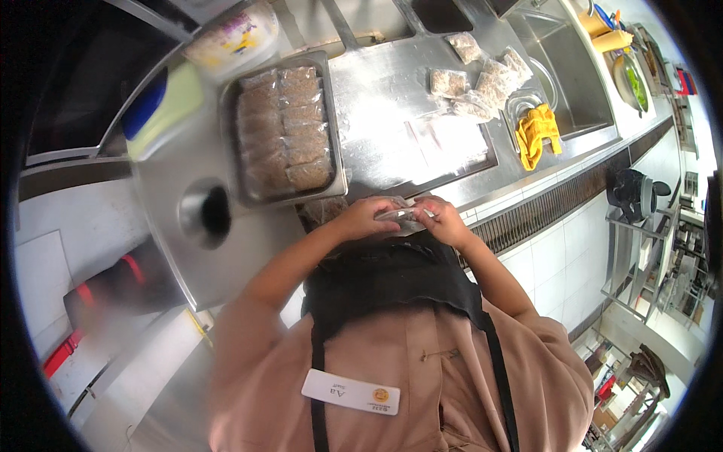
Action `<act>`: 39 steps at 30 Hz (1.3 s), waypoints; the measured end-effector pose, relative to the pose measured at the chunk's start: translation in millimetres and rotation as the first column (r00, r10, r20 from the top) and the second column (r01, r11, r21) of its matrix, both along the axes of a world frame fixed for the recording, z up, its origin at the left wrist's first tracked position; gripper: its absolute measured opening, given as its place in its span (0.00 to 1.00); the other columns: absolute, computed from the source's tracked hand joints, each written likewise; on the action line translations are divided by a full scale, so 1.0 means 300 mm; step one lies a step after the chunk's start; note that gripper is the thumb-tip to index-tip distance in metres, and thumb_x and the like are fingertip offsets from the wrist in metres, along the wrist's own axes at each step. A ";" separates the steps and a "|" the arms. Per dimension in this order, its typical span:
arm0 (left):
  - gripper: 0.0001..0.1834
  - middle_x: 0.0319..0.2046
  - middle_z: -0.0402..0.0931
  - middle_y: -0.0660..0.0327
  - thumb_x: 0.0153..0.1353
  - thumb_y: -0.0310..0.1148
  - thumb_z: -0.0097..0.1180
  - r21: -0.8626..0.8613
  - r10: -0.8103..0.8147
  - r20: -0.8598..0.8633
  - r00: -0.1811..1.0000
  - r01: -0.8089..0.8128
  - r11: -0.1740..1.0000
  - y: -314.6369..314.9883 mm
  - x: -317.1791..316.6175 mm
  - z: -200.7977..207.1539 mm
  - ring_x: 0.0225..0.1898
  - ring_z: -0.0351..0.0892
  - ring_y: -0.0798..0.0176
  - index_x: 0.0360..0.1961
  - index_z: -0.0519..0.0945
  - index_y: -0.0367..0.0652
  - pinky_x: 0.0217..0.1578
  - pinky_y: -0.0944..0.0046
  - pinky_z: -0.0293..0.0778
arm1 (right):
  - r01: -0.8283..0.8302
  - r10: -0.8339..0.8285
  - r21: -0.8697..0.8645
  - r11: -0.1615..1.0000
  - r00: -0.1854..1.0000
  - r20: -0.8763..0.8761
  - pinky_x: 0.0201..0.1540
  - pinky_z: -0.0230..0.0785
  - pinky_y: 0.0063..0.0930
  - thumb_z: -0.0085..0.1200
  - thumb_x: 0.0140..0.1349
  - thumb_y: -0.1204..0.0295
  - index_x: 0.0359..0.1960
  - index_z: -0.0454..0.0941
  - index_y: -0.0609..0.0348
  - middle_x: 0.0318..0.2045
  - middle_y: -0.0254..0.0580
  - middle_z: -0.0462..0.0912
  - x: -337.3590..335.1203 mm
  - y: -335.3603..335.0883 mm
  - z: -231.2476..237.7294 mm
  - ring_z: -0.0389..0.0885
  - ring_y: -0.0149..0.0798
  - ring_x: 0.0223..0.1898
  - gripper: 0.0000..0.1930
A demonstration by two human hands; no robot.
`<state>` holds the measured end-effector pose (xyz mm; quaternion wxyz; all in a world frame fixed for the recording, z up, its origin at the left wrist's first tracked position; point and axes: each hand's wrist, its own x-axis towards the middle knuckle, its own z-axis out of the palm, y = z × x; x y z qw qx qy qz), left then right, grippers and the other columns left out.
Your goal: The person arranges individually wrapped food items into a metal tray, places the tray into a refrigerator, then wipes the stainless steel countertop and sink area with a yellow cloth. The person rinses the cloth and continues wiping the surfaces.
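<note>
Close to my black apron, at the near edge of the steel counter, both hands grip a clear plastic bag [409, 218]. The fingers of my left hand [363, 219] are bent and pinch its left side. My right hand [446, 223] pinches the right side with thumb and fingers. What the bag contains, if anything, I cannot make out. Left of the hands sits a deep steel tray [338, 169] with rows of brown food portions [305, 143] in clear bags. Another bagged portion [325, 209] lies between the tray and my left wrist. Flat clear bags [452, 143] lie ahead of my right hand.
Several loose bagged portions [493, 84] lie at the back right. A yellow cloth [537, 134] hangs beside the sink [561, 64]. Far left stand a white tub [232, 41] and a pale green container [175, 109]. A round hole [205, 214] opens in the left counter.
</note>
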<state>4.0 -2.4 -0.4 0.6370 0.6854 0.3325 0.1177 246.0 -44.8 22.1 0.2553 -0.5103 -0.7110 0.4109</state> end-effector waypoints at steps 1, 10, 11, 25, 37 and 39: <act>0.22 0.49 0.77 0.55 0.60 0.42 0.59 0.012 -0.031 -0.035 0.999 0.032 0.999 -0.011 -0.003 -0.016 0.56 0.71 0.60 0.51 0.77 0.41 0.57 0.59 0.64 | 0.060 -0.056 -0.131 0.990 0.998 0.030 0.41 0.72 0.33 0.54 0.64 0.67 0.36 0.77 0.59 0.32 0.48 0.82 -0.009 -0.008 -0.003 0.82 0.45 0.39 0.08; 0.19 0.30 0.80 0.60 0.65 0.46 0.50 -0.520 0.467 -0.256 0.846 -0.528 0.671 -0.004 0.045 -0.100 0.32 0.79 0.61 0.45 0.78 0.41 0.33 0.64 0.75 | -0.138 0.103 0.182 0.974 0.977 0.189 0.61 0.59 0.42 0.67 0.46 0.66 0.58 0.66 0.50 0.57 0.54 0.67 -0.089 0.062 -0.014 0.66 0.58 0.57 0.34; 0.19 0.30 0.80 0.60 0.65 0.46 0.50 -0.595 0.464 -0.263 0.845 -0.521 0.611 -0.002 0.045 -0.103 0.32 0.80 0.60 0.46 0.77 0.41 0.32 0.64 0.75 | -0.190 0.166 0.117 0.975 0.968 0.188 0.61 0.60 0.43 0.66 0.45 0.68 0.58 0.67 0.49 0.56 0.53 0.68 -0.081 0.069 -0.023 0.67 0.58 0.57 0.34; 0.28 0.53 0.69 0.51 0.61 0.47 0.56 0.220 0.464 0.019 0.885 -0.457 0.862 -0.035 0.011 0.110 0.53 0.71 0.58 0.54 0.72 0.36 0.54 0.57 0.66 | -0.052 -0.152 -0.527 0.848 0.930 -0.336 0.36 0.68 0.19 0.53 0.54 0.81 0.40 0.74 0.64 0.30 0.29 0.77 -0.104 0.189 0.114 0.74 0.22 0.32 0.10; 0.35 0.43 0.76 0.59 0.49 0.40 0.68 -0.067 0.514 -0.282 0.810 -0.551 0.832 0.153 -0.569 0.299 0.43 0.74 0.67 0.57 0.69 0.43 0.46 0.67 0.71 | 0.040 -0.118 -0.262 0.964 0.950 -0.287 0.35 0.72 0.22 0.58 0.60 0.74 0.57 0.66 0.57 0.47 0.41 0.74 -0.295 0.203 0.266 0.78 0.30 0.36 0.23; 0.38 0.42 0.76 0.58 0.46 0.44 0.69 -0.050 0.540 -0.333 0.773 -0.586 0.809 0.174 -0.670 0.242 0.44 0.74 0.64 0.58 0.70 0.44 0.47 0.66 0.70 | 0.066 -0.134 -0.262 0.963 0.960 -0.247 0.35 0.72 0.22 0.58 0.60 0.74 0.56 0.67 0.57 0.48 0.40 0.74 -0.258 0.207 0.243 0.77 0.30 0.37 0.22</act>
